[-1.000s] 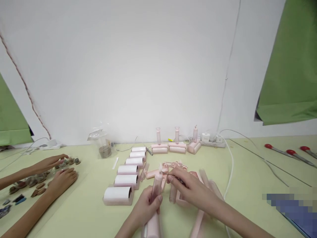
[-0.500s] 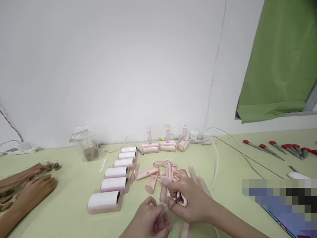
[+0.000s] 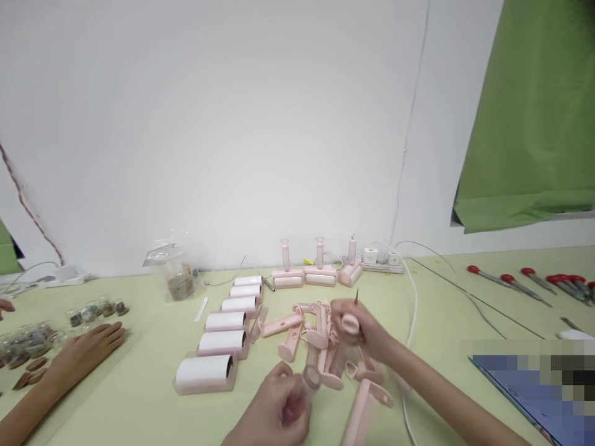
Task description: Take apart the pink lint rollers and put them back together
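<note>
Both my grips are closed, above the near part of the counter (image 3: 134, 384). My left hand (image 3: 279, 406) is wrapped around a clear pinkish tube (image 3: 312, 376), its round end tilted up out of my fist. My right hand (image 3: 362, 325), farther from the near edge, is closed on a pointed tool (image 3: 357, 296) whose thin dark tip sticks up. A pale pink rounded end (image 3: 350, 323) shows at my fingers, though blur keeps me from telling whether it is part of the same piece.

Around and below that hand lie loose pink parts (image 3: 317, 334), heaped together; a longer pink piece (image 3: 357, 416) sits closer to the near edge. To the left, six white rolls (image 3: 204, 371) in pinkish cases run in a slanting row toward the far edge. Along that far edge stand three pink rollers (image 3: 320, 277) with upright tubes (image 3: 285, 255), and a white power strip (image 3: 390, 269) just to their right. A clear plastic bag (image 3: 180, 272) is near the far edge too. Red-handled tools (image 3: 525, 290) lie toward the right edge. Toward the left edge, another person's hand (image 3: 100, 339) rests beside small glass domes (image 3: 28, 342).
</note>
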Motion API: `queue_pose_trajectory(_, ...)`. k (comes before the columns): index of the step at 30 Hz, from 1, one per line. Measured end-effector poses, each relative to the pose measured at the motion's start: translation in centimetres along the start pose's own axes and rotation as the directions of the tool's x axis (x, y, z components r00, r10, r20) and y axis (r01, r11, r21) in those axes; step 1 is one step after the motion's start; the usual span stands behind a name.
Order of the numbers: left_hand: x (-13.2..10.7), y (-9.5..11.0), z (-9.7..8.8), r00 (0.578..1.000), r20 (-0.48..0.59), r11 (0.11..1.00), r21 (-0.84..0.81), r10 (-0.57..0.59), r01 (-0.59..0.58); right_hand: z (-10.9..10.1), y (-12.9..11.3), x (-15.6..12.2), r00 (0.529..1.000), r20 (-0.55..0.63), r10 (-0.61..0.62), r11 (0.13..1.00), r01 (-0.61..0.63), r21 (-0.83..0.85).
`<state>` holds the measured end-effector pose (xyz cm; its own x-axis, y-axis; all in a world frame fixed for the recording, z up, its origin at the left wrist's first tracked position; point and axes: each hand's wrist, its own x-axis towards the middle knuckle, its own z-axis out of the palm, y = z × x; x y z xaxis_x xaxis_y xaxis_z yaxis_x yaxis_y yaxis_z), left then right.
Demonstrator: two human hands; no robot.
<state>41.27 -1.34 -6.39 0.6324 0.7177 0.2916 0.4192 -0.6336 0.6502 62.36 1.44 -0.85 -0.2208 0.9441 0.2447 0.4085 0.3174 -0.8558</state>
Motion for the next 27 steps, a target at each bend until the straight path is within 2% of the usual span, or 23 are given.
queue_pose_trajectory(3,0.3,-0.6,0.7,0.969,-0.238,0.997,0.016,-0.067,0.073,-3.5,0.9,1.4,0.976,-0.193,0.101,0.975,-0.136,-0.175)
queue_pose_trajectory(5,0.5,-0.5,1.0,0.955,-0.266,0.99,0.024,-0.128,0.14,-5.7,1.9,1.9,0.942,-0.297,0.156,0.909,-0.254,-0.33)
queue_pose_trajectory(7,0.6,0.0,1.0,0.968,-0.207,0.988,0.031,-0.144,0.154,-7.1,3.3,1.9,0.907,-0.358,0.223,0.8,-0.38,-0.465)
queue_pose_trajectory(9,0.6,0.6,0.5,0.984,-0.12,0.99,0.037,-0.131,0.136,-7.7,4.7,1.8,0.88,-0.365,0.302,0.685,-0.467,-0.559)
queue_pose_trajectory(12,0.4,0.8,-1.4,0.995,-0.034,0.994,0.057,-0.094,0.096,-7.8,6.0,1.6,0.872,-0.301,0.387,0.592,-0.485,-0.644)
queue_pose_trajectory(15,0.0,0.0,-3.6,0.992,0.069,0.995,0.02,-0.102,0.101,-8.1,5.5,1.5,0.868,-0.261,0.421,0.54,-0.472,-0.696)
queue_pose_trajectory(18,-0.6,-1.2,-4.4,0.957,0.177,0.969,-0.045,-0.232,0.243,-8.9,3.6,0.9,0.868,-0.26,0.424,0.491,-0.461,-0.739)
queue_pose_trajectory(20,-1.0,-1.9,-3.8,0.942,0.148,0.944,-0.098,-0.301,0.316,-9.1,1.9,0.2,0.889,-0.221,0.402,0.493,-0.413,-0.765)
queue_pose_trajectory(22,-1.3,-2.4,-2.7,0.946,0.063,0.932,-0.163,-0.318,0.324,-8.4,0.1,-0.6,0.939,-0.156,0.307,0.556,-0.31,-0.771)
queue_pose_trajectory(25,-1.4,-2.7,-1.1,0.967,-0.041,0.949,-0.205,-0.253,0.24,-4.7,-2.0,-1.6,0.997,-0.048,0.057,0.754,-0.075,-0.652)
queue_pose_trajectory(27,-1.3,-2.7,-0.4,0.977,-0.074,0.965,-0.189,-0.2,0.183,-1.0,-2.9,-2.1,0.998,0.06,-0.002,0.881,0.03,-0.472)
